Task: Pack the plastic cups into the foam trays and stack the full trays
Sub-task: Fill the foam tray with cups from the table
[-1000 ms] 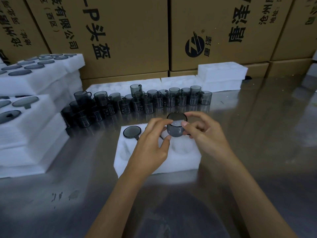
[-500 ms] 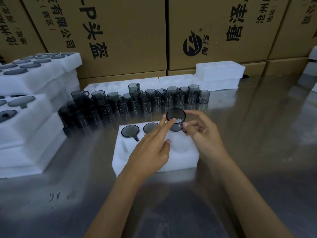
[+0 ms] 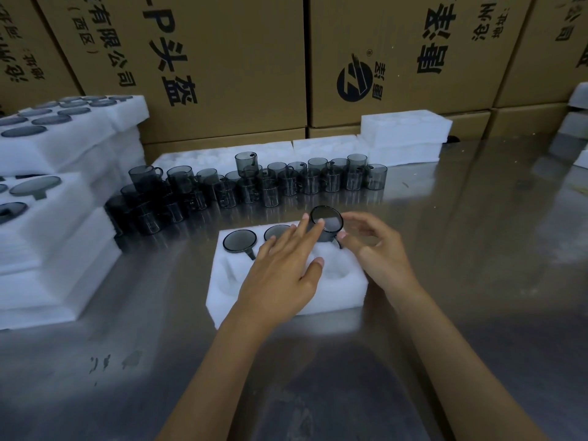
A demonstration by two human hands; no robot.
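Steel table (image 3: 477, 249), cartons behind. Our left hand (image 3: 283, 272) lies flat, straight fingers pressing the smoky cup (image 3: 327, 227) tilted into the foam tray (image 3: 286, 307)'s far-right pocket. Our right hand (image 3: 378, 246) hovers relaxed just beside it, grasping nothing. Loose cups (image 3: 254, 189) crowd behind.

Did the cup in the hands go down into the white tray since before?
Yes. The cup was held above the foam tray a second ago; now it sits lower, partly in the tray's far right pocket, but its rim still sticks up.
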